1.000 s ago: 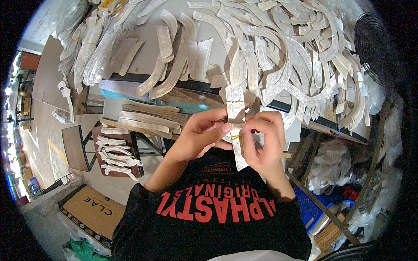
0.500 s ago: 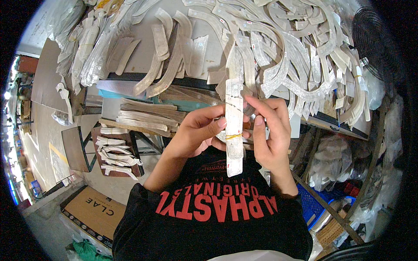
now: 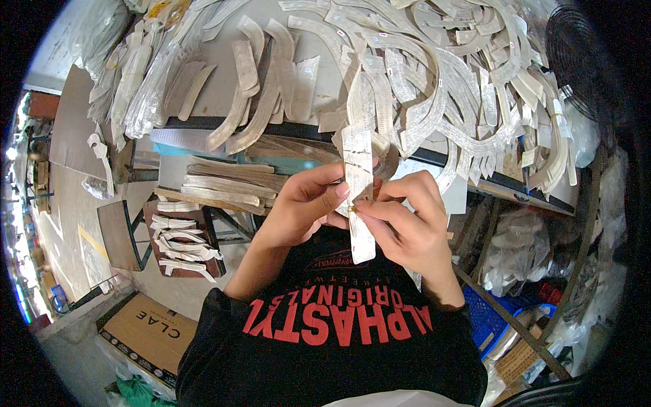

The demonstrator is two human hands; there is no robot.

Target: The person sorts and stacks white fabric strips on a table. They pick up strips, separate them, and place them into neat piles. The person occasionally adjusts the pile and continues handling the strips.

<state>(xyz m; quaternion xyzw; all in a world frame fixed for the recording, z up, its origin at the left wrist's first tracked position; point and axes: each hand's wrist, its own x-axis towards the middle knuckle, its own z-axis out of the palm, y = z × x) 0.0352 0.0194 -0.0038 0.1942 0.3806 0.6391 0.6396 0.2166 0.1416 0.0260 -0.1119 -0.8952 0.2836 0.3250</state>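
Note:
In front of my chest, my left hand point(image 3: 305, 203) grips a bundle of long pale strips point(image 3: 358, 152) from its left side, thumb across the front. The bundle stands nearly upright, its lower end hanging below my fingers and dark marks running across its face. My right hand point(image 3: 415, 220) is closed at the bundle's right edge, thumb and forefinger pinching a yellow rubber band point(image 3: 352, 209) on it. Part of the band is hidden by those fingers. Behind the bundle's upper part are more curved strips on the table point(image 3: 325, 47).
Curved pale strips point(image 3: 468, 81) heap over the table's right side; plastic-wrapped bundles point(image 3: 139, 81) lie at its left. Below, strips are stacked on a shelf point(image 3: 224, 183), and banded bundles point(image 3: 183, 237) rest on a stool. A cardboard box point(image 3: 146, 332) and blue crate point(image 3: 485, 315) stand lower down.
My right hand's fingers have come down from beside the bundle's upper part and now pinch the rubber band. The bundle has shifted slightly left, still in my left hand.

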